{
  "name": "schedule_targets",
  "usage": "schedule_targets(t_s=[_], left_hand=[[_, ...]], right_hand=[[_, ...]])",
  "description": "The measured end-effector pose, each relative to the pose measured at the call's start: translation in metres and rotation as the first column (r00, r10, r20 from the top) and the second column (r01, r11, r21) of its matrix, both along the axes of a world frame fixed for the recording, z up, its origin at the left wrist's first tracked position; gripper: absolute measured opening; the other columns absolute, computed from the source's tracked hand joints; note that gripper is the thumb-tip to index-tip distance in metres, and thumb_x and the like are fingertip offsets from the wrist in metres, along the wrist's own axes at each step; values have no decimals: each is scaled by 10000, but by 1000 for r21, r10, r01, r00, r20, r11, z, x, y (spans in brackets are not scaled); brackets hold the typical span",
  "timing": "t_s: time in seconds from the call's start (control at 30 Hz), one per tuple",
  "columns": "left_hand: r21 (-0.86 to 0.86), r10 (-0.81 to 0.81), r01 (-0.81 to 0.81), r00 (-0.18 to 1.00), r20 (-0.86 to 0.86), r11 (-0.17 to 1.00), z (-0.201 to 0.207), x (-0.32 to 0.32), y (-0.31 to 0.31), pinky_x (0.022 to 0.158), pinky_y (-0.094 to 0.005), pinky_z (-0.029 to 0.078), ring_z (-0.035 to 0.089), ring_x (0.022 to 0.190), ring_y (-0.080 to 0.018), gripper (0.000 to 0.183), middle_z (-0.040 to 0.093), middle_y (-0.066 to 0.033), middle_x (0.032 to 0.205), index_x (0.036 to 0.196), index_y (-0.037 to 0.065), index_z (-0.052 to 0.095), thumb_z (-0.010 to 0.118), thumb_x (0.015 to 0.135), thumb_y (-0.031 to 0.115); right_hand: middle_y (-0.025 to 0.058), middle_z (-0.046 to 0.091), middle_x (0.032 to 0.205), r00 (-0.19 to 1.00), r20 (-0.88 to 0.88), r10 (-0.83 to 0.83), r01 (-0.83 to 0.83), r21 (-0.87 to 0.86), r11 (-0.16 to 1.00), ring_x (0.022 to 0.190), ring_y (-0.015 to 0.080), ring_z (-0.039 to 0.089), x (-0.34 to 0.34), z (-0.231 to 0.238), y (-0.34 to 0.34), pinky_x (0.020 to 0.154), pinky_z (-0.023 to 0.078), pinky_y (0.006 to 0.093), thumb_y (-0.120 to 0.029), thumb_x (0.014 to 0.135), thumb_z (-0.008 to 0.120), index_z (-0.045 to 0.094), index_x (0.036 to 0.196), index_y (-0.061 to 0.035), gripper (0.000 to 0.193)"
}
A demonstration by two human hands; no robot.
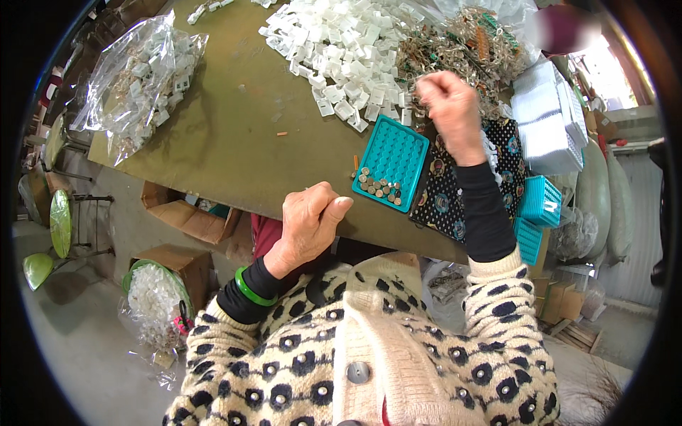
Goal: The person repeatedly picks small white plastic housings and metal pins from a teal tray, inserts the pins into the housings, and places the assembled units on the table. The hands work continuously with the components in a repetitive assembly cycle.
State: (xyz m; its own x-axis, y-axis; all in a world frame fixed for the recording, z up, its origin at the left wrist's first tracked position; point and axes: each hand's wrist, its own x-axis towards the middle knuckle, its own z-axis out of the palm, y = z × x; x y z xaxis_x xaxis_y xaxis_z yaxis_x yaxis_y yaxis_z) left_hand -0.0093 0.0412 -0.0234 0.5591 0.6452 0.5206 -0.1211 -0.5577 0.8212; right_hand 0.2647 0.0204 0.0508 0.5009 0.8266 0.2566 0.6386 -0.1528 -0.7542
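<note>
Tray [407,139] in teal lies right of centre on the table [234,142]: round pieces [379,192] occupy its near end; most farther wells are unfilled. Left hand [309,220] curls left of it; right hand [453,113] bunches by far-right metal parts [465,60]; I cannot tell whether either grips anything.

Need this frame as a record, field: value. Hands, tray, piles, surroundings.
left_hand: left hand curled, near the table edge, left of the teal tray; contents hidden
right_hand: right hand blurred, fingers bent, over the near side of the mixed metal-parts pile; grip unclear
tray_contents: small round metal pieces at the near end; most far pits bare
other_pile: white plastic housings, beyond the tray
table_left: clear plastic bag of parts
table_right: dark patterned cloth; stacked white trays
surface: olive-green table
</note>
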Motion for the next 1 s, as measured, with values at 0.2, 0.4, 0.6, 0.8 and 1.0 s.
schedule_targets(t_s=[0.2, 0.4, 0.6, 0.8, 1.0], left_hand=[[29, -16, 15, 1000, 18, 999, -1, 0, 1, 468, -345, 391, 500, 495, -253, 247, 491, -75, 615, 721, 48, 504, 714, 846, 77], [23, -8, 8, 1000, 13, 1000, -1, 0, 0, 470, -335, 394, 510, 505, -250, 234, 502, -75, 620, 725, 45, 519, 722, 838, 73], [-130, -22, 24, 1000, 17, 991, 6, 2, 1, 484, -292, 411, 525, 515, -175, 193, 534, -56, 628, 758, 22, 560, 695, 884, 80], [-658, -98, 143, 990, 105, 740, 31, 16, 2, 522, -210, 434, 538, 578, -77, 167, 598, -28, 710, 930, -1, 594, 567, 1001, 148], [-865, -170, 389, 921, 352, 318, 47, 37, 5, 524, -230, 464, 603, 658, -119, 324, 655, -80, 898, 1229, 1, 580, 557, 1013, 241]], right_hand=[[97, 693, 822, 955, -294, -35, 55, 60, 997, 708, 157, 693, 8, 21, 4, 568, 545, 247, -96, 920, 656, 643, 939, 14, 113], [150, 691, 859, 966, -252, -57, 108, 194, 975, 748, 217, 719, 1, 14, 6, 626, 614, 313, 31, 887, 618, 603, 894, 43, 20], [164, 666, 895, 536, -797, 276, 52, 358, 932, 713, 242, 667, -21, 11, -13, 673, 592, 403, 108, 829, 522, 555, 933, 11, 146], [49, 482, 807, 208, -851, 482, 14, 495, 869, 657, 131, 426, -52, 13, -34, 661, 393, 323, -81, 889, 579, 580, 922, -43, 50], [19, 449, 733, 156, -832, 532, 2, 539, 842, 602, 119, 423, -76, 15, -47, 603, 419, 321, -156, 961, 567, 547, 881, -44, 139]])
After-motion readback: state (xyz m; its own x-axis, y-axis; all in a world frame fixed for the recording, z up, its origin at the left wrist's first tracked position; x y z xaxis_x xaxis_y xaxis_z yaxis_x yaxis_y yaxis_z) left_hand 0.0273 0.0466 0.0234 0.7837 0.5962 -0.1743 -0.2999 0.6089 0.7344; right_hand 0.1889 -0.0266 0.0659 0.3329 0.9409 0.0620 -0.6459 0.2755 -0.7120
